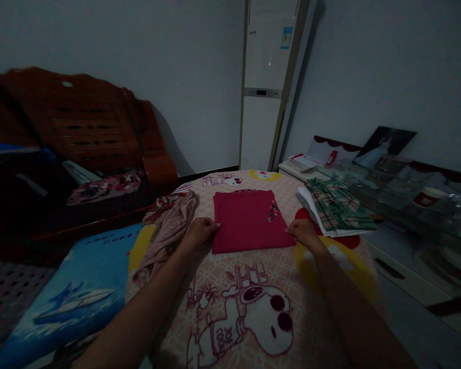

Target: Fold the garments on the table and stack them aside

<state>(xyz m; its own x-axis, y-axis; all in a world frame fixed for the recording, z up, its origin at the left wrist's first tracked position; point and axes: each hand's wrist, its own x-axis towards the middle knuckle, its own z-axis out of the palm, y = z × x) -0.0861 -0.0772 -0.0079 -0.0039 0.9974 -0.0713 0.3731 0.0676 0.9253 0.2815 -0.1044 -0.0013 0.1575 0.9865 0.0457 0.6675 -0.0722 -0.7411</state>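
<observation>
A magenta garment [249, 223], folded into a near square with a small decoration at its upper right, lies flat on a table with a patterned cloth [215, 277]. At its left edge, my left hand [202, 231] has its fingers closed on the fabric. The right edge is pinched between the thumb and fingers of my right hand [304, 233]. Left of the garment lies a loose heap of pinkish-beige clothing [172, 230]. To the right rests a stack of folded clothes, a green plaid piece [340, 205] on top of white fabric.
A wooden bench [88, 133] stands at the left with clothing on it. Beside the table's left edge is a blue box-like thing [88, 287] with a boat picture. A glass-topped cabinet [399, 195] borders the right side. A tall white air conditioner [265, 118] stands behind.
</observation>
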